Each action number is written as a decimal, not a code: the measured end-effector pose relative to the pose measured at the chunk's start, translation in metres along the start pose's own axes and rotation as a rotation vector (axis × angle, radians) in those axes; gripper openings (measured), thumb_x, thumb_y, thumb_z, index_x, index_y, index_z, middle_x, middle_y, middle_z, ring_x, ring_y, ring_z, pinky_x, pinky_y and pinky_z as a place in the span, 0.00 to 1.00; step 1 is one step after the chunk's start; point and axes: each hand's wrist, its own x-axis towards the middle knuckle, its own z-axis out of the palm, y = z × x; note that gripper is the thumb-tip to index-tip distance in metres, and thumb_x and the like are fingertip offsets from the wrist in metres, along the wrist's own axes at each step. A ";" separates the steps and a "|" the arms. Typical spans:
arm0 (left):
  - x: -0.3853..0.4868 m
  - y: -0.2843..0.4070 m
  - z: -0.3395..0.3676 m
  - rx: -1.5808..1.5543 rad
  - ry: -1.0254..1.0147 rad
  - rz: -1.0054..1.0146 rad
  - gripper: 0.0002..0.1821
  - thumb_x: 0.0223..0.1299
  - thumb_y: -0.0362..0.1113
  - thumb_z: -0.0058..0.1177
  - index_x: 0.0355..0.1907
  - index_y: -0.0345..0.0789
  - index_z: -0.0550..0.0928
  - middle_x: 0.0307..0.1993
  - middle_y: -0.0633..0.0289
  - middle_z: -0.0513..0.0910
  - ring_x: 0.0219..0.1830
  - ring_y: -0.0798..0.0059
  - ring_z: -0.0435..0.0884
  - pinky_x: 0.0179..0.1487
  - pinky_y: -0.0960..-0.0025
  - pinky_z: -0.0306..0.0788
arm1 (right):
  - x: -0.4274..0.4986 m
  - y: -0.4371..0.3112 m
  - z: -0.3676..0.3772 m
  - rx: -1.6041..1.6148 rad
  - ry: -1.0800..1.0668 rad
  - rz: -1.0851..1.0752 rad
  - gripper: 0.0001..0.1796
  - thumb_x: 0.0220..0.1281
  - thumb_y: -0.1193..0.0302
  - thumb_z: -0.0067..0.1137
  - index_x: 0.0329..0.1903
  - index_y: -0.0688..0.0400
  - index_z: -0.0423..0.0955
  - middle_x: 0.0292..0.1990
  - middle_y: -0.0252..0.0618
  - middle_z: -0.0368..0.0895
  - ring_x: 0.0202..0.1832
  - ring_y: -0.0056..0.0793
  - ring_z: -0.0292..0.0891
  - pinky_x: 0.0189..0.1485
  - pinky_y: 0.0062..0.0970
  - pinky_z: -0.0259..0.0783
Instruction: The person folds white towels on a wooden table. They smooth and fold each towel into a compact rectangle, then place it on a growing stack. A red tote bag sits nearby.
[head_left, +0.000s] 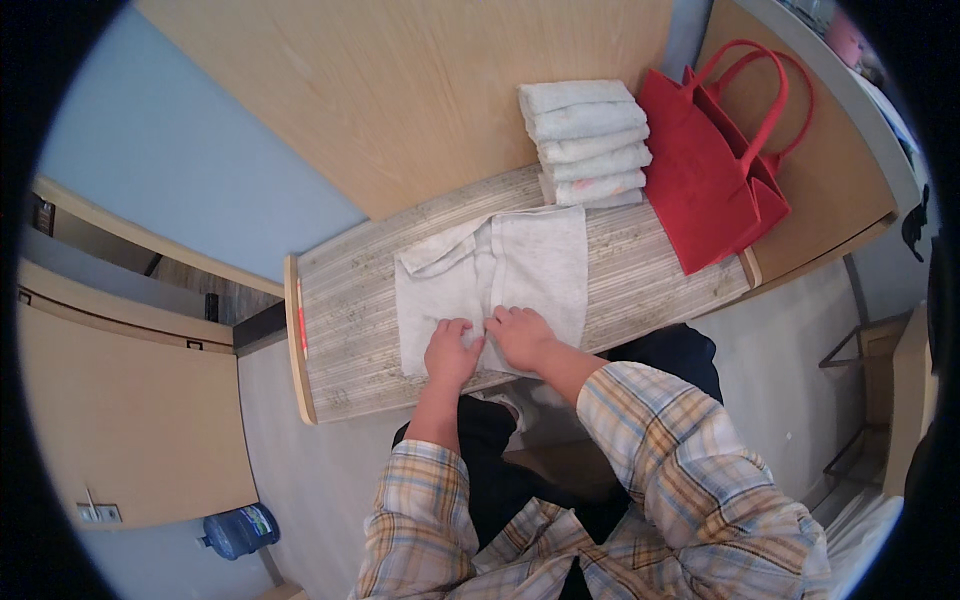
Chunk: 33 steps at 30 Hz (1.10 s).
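Note:
A whitish cloth (536, 262), which looks like a towel, lies on the bench in front of me. Its left and right sides are folded in and meet along a crease near the middle, and its far left corner is turned back with rumpled layers. On the near left part rests my left hand (452, 352), its thumb apart from its bent fingers. My right hand (521, 336) lies palm down just right of the crease, fingers bent on the cloth; whether they pinch fabric is hidden. Behind the cloth stands a stack of folded whitish cloths (589, 142).
The cloths lie on a striped bench top (352, 330) with a raised wooden left edge. A red felt tote bag (712, 165) leans beside the stack. A wooden panel (420, 90) rises behind. A blue water jug (240, 531) lies on the floor near a door (135, 420).

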 end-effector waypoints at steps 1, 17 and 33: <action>0.002 0.000 0.000 0.008 -0.051 0.001 0.13 0.51 0.41 0.62 0.37 0.38 0.81 0.37 0.58 0.81 0.37 0.61 0.79 0.42 0.63 0.74 | -0.001 0.002 -0.002 -0.044 -0.021 0.006 0.17 0.56 0.70 0.50 0.50 0.53 0.72 0.48 0.42 0.75 0.48 0.39 0.74 0.51 0.37 0.69; -0.009 -0.157 -0.082 -1.350 0.373 -0.705 0.15 0.60 0.38 0.45 0.46 0.33 0.75 0.45 0.58 0.79 0.46 0.67 0.79 0.49 0.63 0.73 | -0.092 0.128 -0.077 -0.196 0.100 0.346 0.10 0.51 0.67 0.54 0.38 0.52 0.77 0.41 0.41 0.81 0.48 0.43 0.76 0.50 0.42 0.70; -0.024 -0.149 -0.096 -0.213 0.710 -0.389 0.09 0.57 0.27 0.47 0.40 0.31 0.78 0.40 0.55 0.79 0.41 0.68 0.78 0.47 0.67 0.71 | -0.129 0.157 -0.076 -0.136 0.299 0.570 0.16 0.51 0.77 0.50 0.45 0.56 0.74 0.43 0.47 0.77 0.50 0.45 0.75 0.53 0.40 0.70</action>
